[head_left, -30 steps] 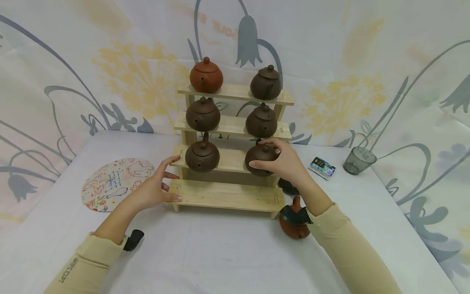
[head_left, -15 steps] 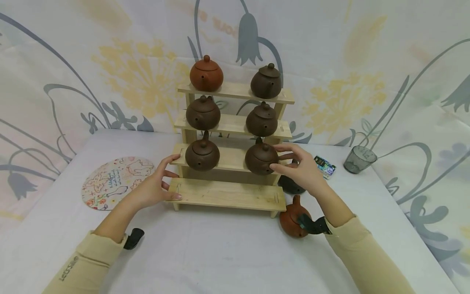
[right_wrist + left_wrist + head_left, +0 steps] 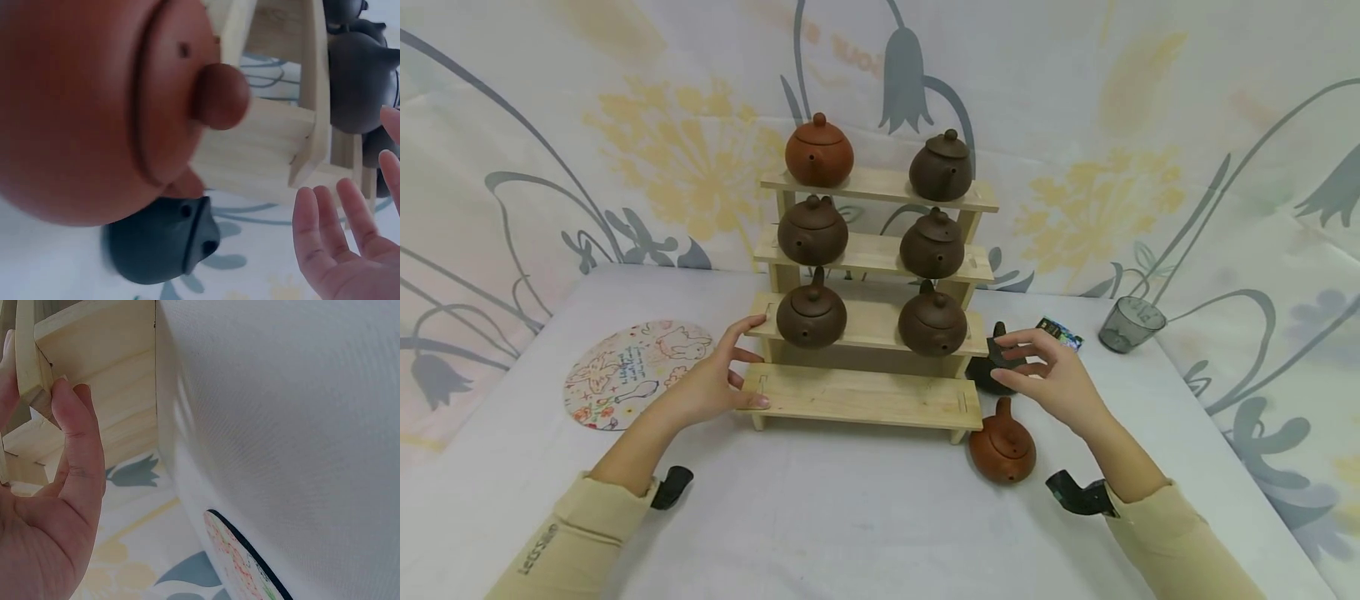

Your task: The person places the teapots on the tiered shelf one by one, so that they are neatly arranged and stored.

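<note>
A four-tier wooden stand [image 3: 857, 397] bears teapots on its upper three tiers; the lowest tier is bare. My left hand [image 3: 709, 385] grips the stand's left end, its thumb at the lowest board; in the left wrist view the fingers curl about a board end [image 3: 32, 356]. My right hand [image 3: 1054, 382] holds nothing, fingers loosely bent. It hovers just right of the stand, near a black teapot [image 3: 988, 375] that it partly covers. A brown teapot [image 3: 932, 325] sits on the third tier's right side. Closer to me, a reddish teapot [image 3: 1002, 450] stands on the table, large in the right wrist view.
A brown teapot [image 3: 811, 318] shares the third tier. Higher up are more dark teapots and an orange-red teapot [image 3: 818, 157]. A round patterned mat [image 3: 625, 375] lies left. At right are a small printed packet [image 3: 1062, 332] and a grey translucent cup [image 3: 1131, 325].
My right hand has let go of the brown teapot on the third tier and moved right and down, off the stand. The left hand has stayed at the stand's left end.
</note>
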{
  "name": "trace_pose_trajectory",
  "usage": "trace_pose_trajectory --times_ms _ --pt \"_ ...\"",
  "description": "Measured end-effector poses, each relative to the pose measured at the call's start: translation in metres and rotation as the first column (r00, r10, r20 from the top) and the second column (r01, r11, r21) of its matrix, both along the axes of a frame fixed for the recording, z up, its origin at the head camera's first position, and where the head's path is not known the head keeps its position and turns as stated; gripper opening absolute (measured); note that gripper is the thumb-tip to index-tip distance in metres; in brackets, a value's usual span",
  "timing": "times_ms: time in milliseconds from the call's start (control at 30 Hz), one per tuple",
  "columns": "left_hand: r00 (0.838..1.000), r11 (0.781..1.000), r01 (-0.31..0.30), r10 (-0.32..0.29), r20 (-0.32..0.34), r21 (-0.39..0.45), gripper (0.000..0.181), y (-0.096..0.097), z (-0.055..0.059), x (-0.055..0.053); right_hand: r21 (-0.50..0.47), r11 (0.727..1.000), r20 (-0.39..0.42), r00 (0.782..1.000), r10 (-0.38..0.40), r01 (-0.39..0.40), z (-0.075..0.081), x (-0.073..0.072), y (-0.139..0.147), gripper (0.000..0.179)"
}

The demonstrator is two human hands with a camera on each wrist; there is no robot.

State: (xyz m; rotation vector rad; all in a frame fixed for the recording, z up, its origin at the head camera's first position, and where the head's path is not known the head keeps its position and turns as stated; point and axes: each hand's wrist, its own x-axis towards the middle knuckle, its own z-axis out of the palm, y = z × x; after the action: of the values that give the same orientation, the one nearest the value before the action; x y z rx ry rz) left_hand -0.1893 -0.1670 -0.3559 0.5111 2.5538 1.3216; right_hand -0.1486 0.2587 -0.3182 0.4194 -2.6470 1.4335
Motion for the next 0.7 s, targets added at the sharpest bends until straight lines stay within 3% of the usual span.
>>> trace_pose_trajectory --times_ms 233,700 --pt "1.0 1.0 0.002 -0.002 -0.003 0.0 0.104 0.001 0.0 0.0 0.047 0.999 0.0 1.0 0.021 -0.021 -0.021 0.012 0.013 0.038" --pt "1.0 1.0 0.001 -0.001 -0.021 -0.021 0.105 0.0 -0.002 -0.001 0.058 0.992 0.109 0.988 0.107 -0.113 -0.053 0.031 0.03 0.042"
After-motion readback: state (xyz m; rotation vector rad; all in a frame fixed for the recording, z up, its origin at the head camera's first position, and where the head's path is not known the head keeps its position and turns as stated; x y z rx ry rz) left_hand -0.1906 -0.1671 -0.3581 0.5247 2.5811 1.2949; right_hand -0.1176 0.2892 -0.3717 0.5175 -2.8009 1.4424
